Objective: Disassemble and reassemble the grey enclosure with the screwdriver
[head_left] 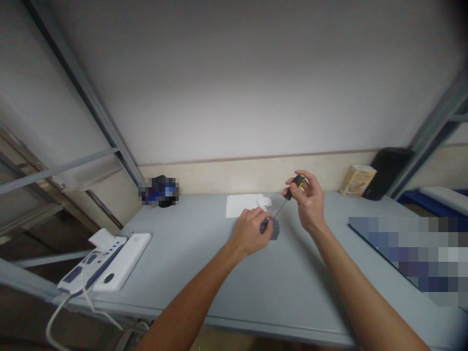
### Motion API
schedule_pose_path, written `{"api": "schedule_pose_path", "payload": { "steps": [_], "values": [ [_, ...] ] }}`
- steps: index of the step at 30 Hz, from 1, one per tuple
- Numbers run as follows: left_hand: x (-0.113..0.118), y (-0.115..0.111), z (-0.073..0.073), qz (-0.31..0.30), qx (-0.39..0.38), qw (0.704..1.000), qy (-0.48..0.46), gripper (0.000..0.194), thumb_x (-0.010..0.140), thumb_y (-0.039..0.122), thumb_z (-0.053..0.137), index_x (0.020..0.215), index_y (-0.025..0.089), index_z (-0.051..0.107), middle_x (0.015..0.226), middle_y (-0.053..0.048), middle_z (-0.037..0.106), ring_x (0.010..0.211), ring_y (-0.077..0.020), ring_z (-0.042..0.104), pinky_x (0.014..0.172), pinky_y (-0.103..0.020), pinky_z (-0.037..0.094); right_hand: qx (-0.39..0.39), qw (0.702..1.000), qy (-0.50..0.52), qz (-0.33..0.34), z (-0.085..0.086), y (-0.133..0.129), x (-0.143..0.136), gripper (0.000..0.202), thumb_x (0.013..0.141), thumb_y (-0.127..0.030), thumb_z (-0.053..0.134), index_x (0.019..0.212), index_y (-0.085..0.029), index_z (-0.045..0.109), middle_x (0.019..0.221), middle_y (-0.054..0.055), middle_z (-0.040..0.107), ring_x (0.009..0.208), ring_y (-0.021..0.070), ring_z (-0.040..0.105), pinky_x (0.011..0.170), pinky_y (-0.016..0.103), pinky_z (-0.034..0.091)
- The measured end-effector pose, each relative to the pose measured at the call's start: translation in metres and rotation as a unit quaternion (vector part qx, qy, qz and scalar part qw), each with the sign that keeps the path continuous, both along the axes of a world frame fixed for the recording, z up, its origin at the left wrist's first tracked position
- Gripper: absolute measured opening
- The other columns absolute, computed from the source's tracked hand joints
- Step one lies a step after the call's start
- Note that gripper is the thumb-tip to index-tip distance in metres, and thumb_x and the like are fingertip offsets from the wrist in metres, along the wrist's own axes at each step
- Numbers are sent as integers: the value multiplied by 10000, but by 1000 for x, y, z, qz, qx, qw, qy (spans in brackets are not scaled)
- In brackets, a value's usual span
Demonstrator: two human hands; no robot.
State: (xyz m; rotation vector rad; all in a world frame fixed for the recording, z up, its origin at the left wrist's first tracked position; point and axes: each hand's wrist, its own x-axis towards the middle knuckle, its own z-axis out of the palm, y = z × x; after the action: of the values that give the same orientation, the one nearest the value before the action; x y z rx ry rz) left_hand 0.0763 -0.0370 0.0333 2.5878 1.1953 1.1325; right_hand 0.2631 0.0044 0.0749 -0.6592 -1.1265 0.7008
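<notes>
left hand (252, 230) low near the worktop's middle, fingers curled in a closed grip; right hand (309, 197) raised higher, fingers bent, wrist cocked; both bare forearms reach in from the worktop's near edge.

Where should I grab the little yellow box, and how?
Probably near the top of the yellow box, reaching from the front and above, fingers on opposite sides. It stands upright, with the wall behind and a black object close on its right.

A grey tabletop (204, 253) bears white paper (237, 205), a power strip (97, 261) and a yellowish box (357, 181).
</notes>
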Motion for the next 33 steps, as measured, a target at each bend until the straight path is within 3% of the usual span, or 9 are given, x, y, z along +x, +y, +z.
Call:
{"api": "schedule_pose_path", "payload": {
  "steps": [33],
  "values": [
    [0, 0, 0, 5, -13, 1000, -5, 137, 973, 217, 579, 1028, 233, 703, 1015, -31, 749, 980, -207, 694, 896, -382, 464, -12, 999, 12, 30, -2, 0, 0, 398, 833, -325, 797, 1190, -298, 625, 957, -5, 661, 642, 126, 675, 639, 287, 575]
  ]
}}
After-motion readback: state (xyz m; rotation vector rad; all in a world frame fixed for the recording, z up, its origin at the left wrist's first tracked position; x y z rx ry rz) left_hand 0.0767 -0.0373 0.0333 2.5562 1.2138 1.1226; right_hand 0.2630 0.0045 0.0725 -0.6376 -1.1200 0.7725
